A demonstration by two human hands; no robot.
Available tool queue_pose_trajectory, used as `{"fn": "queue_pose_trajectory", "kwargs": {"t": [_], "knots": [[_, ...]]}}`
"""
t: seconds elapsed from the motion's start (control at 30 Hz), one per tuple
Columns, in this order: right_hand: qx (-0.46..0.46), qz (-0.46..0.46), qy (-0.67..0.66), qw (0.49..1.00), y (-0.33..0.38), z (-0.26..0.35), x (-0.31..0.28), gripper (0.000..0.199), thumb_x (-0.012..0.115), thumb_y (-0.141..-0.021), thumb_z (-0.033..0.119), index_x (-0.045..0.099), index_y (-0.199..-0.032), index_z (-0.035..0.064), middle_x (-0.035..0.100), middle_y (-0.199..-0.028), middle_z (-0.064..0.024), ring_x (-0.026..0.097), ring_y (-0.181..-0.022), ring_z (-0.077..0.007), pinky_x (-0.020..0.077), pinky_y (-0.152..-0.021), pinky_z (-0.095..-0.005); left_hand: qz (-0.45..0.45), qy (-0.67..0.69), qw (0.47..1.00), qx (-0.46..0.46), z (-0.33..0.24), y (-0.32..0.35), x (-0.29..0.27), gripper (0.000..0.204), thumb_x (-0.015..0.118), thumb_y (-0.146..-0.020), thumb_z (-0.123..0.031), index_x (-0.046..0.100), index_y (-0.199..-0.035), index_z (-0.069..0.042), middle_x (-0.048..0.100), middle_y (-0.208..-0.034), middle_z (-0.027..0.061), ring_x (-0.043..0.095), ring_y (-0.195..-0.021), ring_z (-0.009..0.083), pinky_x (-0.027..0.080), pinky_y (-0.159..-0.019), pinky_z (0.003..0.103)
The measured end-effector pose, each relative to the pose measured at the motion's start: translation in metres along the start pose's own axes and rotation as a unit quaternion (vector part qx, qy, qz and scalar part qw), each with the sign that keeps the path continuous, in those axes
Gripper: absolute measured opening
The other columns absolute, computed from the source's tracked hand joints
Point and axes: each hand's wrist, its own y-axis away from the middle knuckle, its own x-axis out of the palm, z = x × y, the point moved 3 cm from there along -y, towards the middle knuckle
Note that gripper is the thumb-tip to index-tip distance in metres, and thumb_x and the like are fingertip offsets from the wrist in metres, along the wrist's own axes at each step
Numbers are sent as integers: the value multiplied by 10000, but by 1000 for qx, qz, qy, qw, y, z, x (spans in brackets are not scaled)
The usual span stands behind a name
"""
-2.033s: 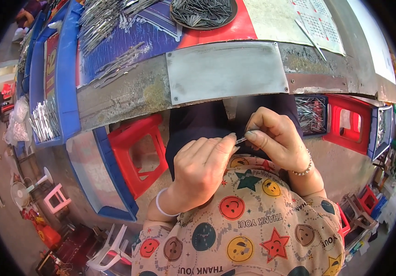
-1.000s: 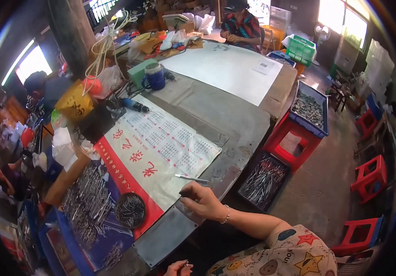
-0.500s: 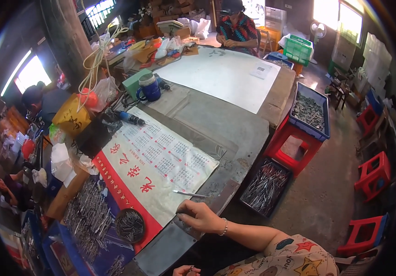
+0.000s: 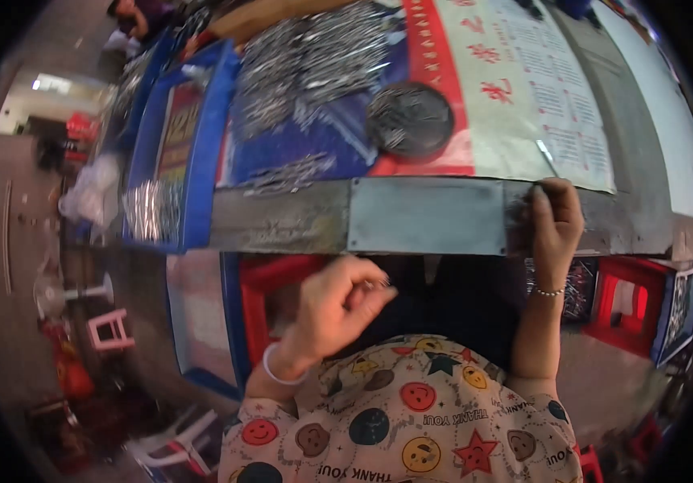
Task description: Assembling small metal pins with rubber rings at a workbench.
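My left hand (image 4: pixel 345 304) is lifted in front of the table edge with its fingers curled to a pinch. A small dark bit shows at its fingertips, too blurred to name. At the table's near edge, my right hand (image 4: pixel 560 219) has thumb and fingers pressed together; what they hold, if anything, is hidden. Just beyond those fingertips lies a slim, light-coloured pointed tool (image 4: pixel 548 156) on a calendar sheet (image 4: pixel 515 97). Between the hands, a flat grey metal plate (image 4: pixel 427 216) is set at the edge. A round dark dish (image 4: pixel 411 119) of small dark metal pieces stands behind it.
Many thin metal pieces (image 4: pixel 314 60) lie on blue sheeting at the left. Beside them stands a blue crate (image 4: pixel 205 153) with shiny metal strips (image 4: pixel 153 211). Below the table are a blue-rimmed tray (image 4: pixel 205 322) and red stools (image 4: pixel 626 304). A person (image 4: pixel 133 18) sits far left.
The view has swung left and down, bringing my lap and whole left hand into sight. My left hand has risen from the lower edge. My right hand stays at the table edge, fingers still pinched.
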Motion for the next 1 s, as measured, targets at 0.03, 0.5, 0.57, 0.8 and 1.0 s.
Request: {"fn": "queue_pose_trajectory", "kwargs": {"t": [0.03,0.5,0.57,0.8,1.0], "knots": [[5,17,-4,1000,0,-4,7,62,562,-904,23,567,-963,3,557,-810,14,487,-689,-40,407,-607,-186,-44,-32,998,-6,6,-1,-15,120,695,-791,-29,605,-869,-18,601,-750,40,540,-617,87,420,-549,213],[-19,6,73,997,7,1,14,55,573,-916,49,560,-950,7,536,-768,20,472,-637,-34,388,-568,-179,-81,-172,981,-25,107,-73,-120,151,667,-820,-62,665,-955,7,614,-818,98,567,-657,163,440,-603,289],[-19,2,76,997,5,-1,14,54,572,-917,50,560,-950,8,534,-767,21,468,-635,-34,386,-567,-179,-57,-179,981,-36,113,-78,-123,157,669,-820,-66,667,-958,7,618,-837,106,584,-678,178,451,-622,295],[-11,29,80,996,3,-3,16,44,565,-917,41,559,-947,10,525,-768,26,453,-633,-30,371,-562,-177,-2,-201,979,-40,134,-80,-129,164,680,-810,-85,667,-950,-1,613,-882,133,629,-767,271,484,-683,346],[-10,23,80,996,4,-2,16,41,568,-912,37,559,-939,7,524,-768,30,452,-634,-29,370,-562,-178,4,-280,960,-10,128,-82,-125,129,656,-824,-108,631,-881,4,598,-891,150,618,-812,337,484,-712,391]]}}
